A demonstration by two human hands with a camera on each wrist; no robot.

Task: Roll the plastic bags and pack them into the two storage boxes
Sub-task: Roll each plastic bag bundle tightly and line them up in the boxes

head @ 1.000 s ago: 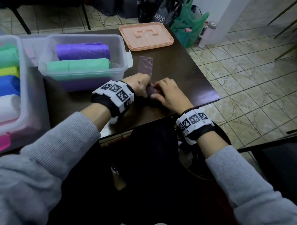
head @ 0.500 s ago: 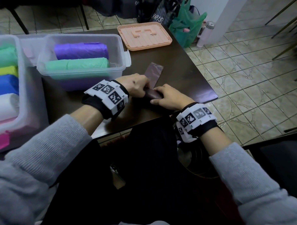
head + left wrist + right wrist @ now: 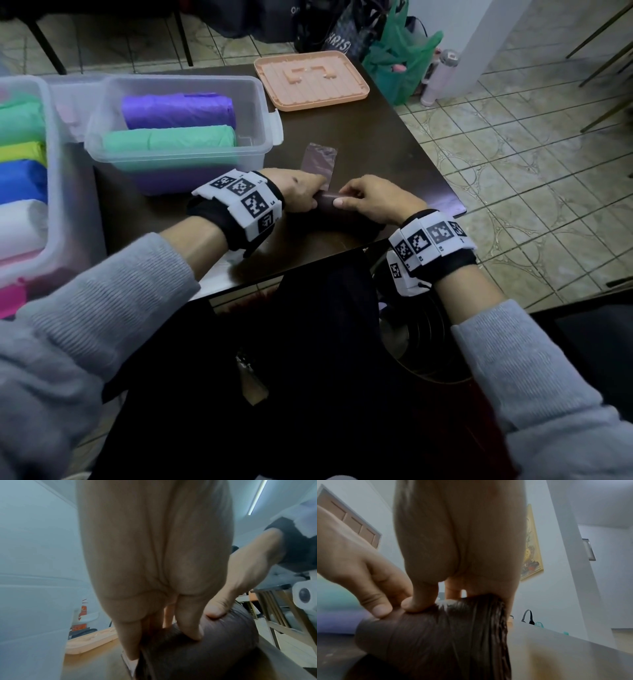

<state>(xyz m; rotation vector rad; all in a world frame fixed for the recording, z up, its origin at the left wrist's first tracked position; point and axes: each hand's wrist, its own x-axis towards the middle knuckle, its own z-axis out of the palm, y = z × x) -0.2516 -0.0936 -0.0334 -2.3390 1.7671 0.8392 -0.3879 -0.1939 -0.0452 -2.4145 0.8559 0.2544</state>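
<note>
A dark brown plastic bag roll [image 3: 327, 202] lies on the dark table [image 3: 383, 150] near its front edge, its loose flat tail [image 3: 318, 161] stretching away from me. My left hand [image 3: 301, 195] grips the roll's left end, fingers curled over it [image 3: 188, 626]. My right hand [image 3: 370, 202] grips the right part, thumb pressed on top [image 3: 419, 604]. A clear storage box [image 3: 178, 161] behind my left hand holds a purple roll [image 3: 178, 111] and a green roll [image 3: 168, 138]. A second clear box [image 3: 60, 192] at far left holds several coloured rolls.
A peach-coloured lid [image 3: 311, 80] lies upside down at the table's far edge. The table's right edge drops to a tiled floor [image 3: 531, 144]. Green bags [image 3: 400, 65] and a bottle [image 3: 438, 75] stand on the floor beyond the table.
Both hands have rolled the brown bag further, so the flat tail is shorter. The hands sit a little nearer the front edge and the roll is thicker.
</note>
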